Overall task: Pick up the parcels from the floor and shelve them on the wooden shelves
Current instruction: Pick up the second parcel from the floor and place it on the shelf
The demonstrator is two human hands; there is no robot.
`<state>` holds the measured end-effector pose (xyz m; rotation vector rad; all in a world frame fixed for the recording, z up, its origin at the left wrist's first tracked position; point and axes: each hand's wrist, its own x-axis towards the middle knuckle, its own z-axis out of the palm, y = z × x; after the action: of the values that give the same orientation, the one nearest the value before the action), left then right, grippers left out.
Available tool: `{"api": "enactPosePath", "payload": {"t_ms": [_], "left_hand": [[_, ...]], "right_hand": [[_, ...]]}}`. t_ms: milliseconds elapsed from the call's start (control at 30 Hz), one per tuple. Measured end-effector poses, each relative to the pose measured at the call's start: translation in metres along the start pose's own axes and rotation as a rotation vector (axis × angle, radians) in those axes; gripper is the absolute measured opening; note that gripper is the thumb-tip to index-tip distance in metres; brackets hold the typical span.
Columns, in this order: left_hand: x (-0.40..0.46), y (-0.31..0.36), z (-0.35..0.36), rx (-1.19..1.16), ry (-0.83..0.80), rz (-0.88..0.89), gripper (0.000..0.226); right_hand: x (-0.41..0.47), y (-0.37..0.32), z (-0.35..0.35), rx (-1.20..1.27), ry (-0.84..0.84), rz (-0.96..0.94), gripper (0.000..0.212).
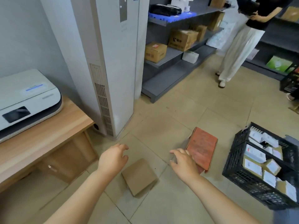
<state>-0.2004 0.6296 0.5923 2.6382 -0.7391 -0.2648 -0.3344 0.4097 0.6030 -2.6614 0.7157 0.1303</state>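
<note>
Two bare hands reach down over parcels lying on a tiled floor (186, 110).

At far left a printer (27, 97) sits on a wooden desk (48, 135). The left hand (113, 157) hovers spread and empty just above a flat brown parcel (140, 176) on the floor. The right hand (184, 164), fingers splayed, overlaps the near-left edge of a red-topped parcel (202, 147); whether it grips it cannot be told. A black crate (239, 168) of packages stands at right.
</note>
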Motion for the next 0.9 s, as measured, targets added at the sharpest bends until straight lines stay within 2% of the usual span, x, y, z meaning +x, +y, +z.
{"api": "enactPosePath", "payload": {"t_ms": [167,333,600,900], "left_hand": [[0.002,0.027,0.023,-0.046,0.018,-0.181,0.037],[0.004,0.016,0.038,-0.064,0.005,-0.341,0.037],[0.035,-0.019,0.054,-0.126,0.009,-0.465,0.039],[0.061,-0.029,0.111,-0.191,-0.025,-0.655,0.041]], "right_hand": [[0.045,0.040,-0.016,-0.073,-0.099,-0.110,0.039],[0.088,0.031,-0.002,-0.067,-0.164,-0.198,0.039],[0.132,0.003,0.034,-0.035,-0.247,-0.265,0.042],[0.192,0.030,0.080,-0.085,-0.424,-0.315,0.056]]}}
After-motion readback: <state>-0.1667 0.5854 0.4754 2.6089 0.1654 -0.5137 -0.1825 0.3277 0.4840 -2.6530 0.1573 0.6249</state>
